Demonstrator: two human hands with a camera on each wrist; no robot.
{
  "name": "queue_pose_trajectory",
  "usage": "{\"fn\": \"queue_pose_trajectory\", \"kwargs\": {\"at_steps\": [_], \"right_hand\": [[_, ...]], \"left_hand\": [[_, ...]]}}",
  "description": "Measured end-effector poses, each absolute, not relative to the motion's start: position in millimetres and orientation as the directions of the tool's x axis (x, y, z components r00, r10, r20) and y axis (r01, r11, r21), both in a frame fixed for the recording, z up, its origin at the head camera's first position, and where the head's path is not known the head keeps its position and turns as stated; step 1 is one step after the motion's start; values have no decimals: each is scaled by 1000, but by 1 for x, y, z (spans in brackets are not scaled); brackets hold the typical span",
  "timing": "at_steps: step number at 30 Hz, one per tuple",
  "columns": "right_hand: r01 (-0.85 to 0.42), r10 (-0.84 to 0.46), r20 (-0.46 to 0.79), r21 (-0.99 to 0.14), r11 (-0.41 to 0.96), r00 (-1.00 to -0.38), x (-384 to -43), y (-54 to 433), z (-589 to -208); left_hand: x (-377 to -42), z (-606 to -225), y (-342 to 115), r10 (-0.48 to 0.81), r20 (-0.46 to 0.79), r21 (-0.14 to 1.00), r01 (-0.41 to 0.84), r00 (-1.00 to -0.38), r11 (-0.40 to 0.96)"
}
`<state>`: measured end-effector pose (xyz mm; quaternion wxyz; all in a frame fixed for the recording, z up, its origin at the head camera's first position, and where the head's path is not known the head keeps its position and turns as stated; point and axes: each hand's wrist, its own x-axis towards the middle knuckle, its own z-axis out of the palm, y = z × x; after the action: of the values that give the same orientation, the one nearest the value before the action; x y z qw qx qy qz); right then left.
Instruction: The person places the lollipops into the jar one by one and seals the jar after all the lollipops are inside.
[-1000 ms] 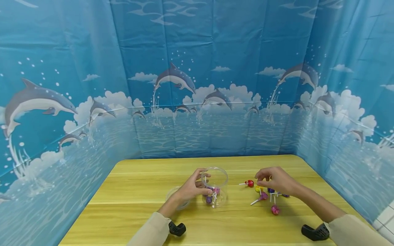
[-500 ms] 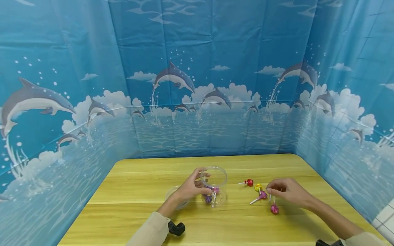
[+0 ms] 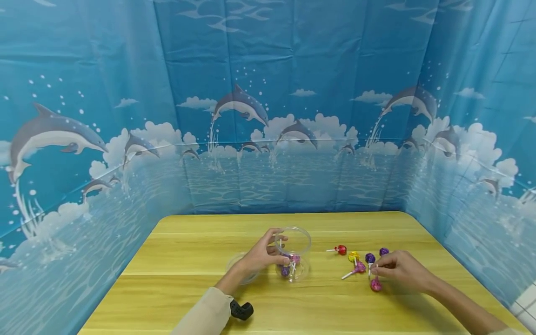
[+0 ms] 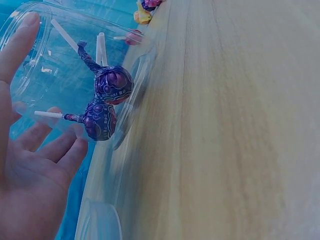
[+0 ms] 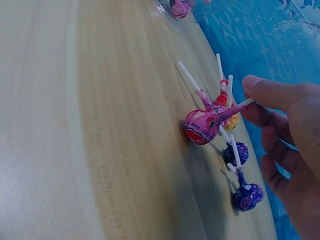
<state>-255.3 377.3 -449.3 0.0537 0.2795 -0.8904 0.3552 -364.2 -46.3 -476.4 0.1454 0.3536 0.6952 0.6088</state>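
1. Left hand (image 3: 261, 257) has its spread fingers curled round the clear jar (image 3: 303, 256). Inside are purple lollipops (image 4: 114, 84) plus a pink one (image 5: 180, 8), all sticks and wrappers.
2. Right hand (image 3: 399, 268) has thumb and index finger clamped together on the stick of the held pink lollipop (image 3: 376, 285), candy end hanging down. It sits between 3 and 4 o'clock from the jar (head view, 12 = far edge).
3. From that lollipop: two loose purple lollipops (image 3: 370, 257) around 12, yellow lollipop (image 3: 353, 256) near 11, loose pink lollipop (image 3: 359, 267) and red lollipop (image 3: 342, 250) between 10 and 11, red farthest.
4. Clear lid (image 3: 250, 279) lies on the wooden table (image 3: 188, 256), 8-ish from the jar, partly hidden by the left wrist.
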Motion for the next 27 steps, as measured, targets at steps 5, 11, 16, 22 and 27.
{"fn": "queue_pose_trajectory", "kwargs": {"at_steps": [5, 11, 16, 22, 27], "right_hand": [[-550, -501, 278, -627, 553, -820, -259, 378, -446], [-497, -476, 224, -640, 586, -850, -263, 376, -430], [-477, -444, 229, -643, 600, -867, -266, 368, -411], [-509, -424, 289, -591, 626, -858, -273, 358, -396], [-498, -413, 286, -598, 629, -865, -281, 348, -385]], "left_hand": [[-363, -476, -46, 663, 235, 944, 328, -711, 17], [-363, -475, -47, 660, 238, 944, 330, -712, 15], [-364, -475, -47, 660, 235, 947, 321, -713, 11], [-365, -477, -47, 665, 233, 943, 333, -709, 25], [-366, -477, -47, 662, 231, 941, 337, -713, 35]]}}
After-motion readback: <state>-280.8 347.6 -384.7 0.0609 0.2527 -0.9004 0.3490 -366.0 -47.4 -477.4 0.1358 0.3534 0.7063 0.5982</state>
